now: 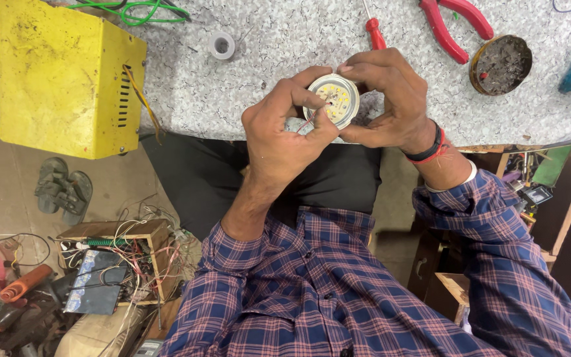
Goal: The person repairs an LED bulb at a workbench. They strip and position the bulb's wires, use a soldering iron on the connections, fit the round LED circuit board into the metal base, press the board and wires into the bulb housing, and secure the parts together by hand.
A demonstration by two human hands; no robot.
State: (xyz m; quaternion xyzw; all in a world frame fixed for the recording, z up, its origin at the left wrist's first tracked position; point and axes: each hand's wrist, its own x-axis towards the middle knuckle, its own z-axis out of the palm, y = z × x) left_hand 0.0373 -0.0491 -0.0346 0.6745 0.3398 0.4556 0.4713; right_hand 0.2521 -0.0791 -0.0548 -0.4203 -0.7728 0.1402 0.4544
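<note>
**LED disc held between both hands over the bench edge**

Both forearms are raised from the lap toward the speckled bench [232, 92], the checked sleeves pushed back. The left hand [282, 129] is bent at the wrist, its fingers curled up and over, and the thumb is pressed against the lower rim of the LED disc [337, 99]. The right hand [384, 99] is arched from the other side, with a dark band worn at its wrist. The fingers of both hands are closed around the disc's rim, so that the disc is pinched between them, face up, just above the near edge of the bench. Thin wires [308, 122] are seen running from the disc under the left thumb.

A yellow box [61, 73] is set well to the left. A screwdriver [373, 30], red pliers [454, 23] and a round tin [500, 64] are laid beyond the hands.
</note>
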